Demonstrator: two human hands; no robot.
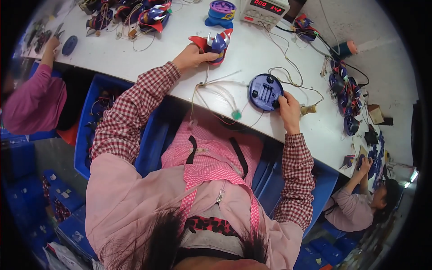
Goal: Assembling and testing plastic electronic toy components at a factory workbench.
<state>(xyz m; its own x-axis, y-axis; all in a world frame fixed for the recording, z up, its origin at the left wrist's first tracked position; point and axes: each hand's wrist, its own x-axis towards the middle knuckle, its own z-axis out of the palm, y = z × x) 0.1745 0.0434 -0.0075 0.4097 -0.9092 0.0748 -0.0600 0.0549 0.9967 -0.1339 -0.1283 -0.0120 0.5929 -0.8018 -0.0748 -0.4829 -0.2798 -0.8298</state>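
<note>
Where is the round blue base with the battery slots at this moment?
In the head view, the round blue base lies on the white table, right of centre, under the right hand, with thin wires to its left.

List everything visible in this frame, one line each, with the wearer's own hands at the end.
round base: one, blue, underside up near the table's front edge.
toy shell: one, red and blue, mid-table.
wires and tubes: a loose bunch, pale, between the two parts.
power supply box: one, white with red digits, far edge of the table.
round toy: one, blue and purple, beside the box.
toy parts pile: many, red and blue, far left.
more parts: many, dark blue, right side.
table: one, white.
bins: several, blue, under the table.
co-workers: two, pink sleeves, left and right.
left hand: grip on the toy shell.
right hand: grip on the round base's edge.
</note>
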